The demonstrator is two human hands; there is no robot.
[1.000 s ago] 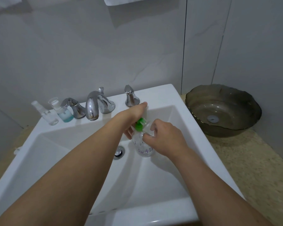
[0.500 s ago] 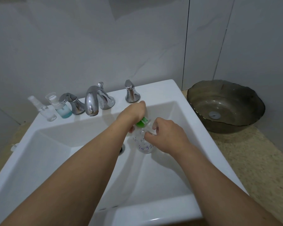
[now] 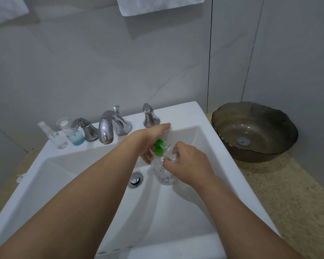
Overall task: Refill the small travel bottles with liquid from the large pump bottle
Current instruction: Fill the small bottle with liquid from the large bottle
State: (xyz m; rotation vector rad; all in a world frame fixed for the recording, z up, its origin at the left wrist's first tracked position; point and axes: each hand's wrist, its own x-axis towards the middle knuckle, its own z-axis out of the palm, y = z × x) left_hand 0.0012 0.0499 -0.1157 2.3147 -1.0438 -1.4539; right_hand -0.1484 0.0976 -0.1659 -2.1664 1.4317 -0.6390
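The large pump bottle (image 3: 164, 177), clear with purple writing and a green pump (image 3: 159, 146), stands upright in the white sink (image 3: 211, 146) next to the drain. My left hand (image 3: 148, 139) curls round the pump head, index finger stretched out. My right hand (image 3: 188, 165) pinches a small clear bottle (image 3: 169, 149) close to the green nozzle; its shape is hard to make out. Two small travel bottles stand on the sink's back ledge at the left: a clear spray bottle (image 3: 54, 136) and a bottle with blue liquid (image 3: 74, 135).
A chrome faucet (image 3: 107, 128) with two handles (image 3: 87, 129) (image 3: 150, 118) sits on the ledge behind my hands. A dark glass bowl (image 3: 254, 131) stands on the speckled counter (image 3: 288, 193) to the right. A white towel (image 3: 157, 4) hangs on the wall above.
Both hands stay at the pump bottle in nearly the same pose. Only my view has tilted slightly down and back up.
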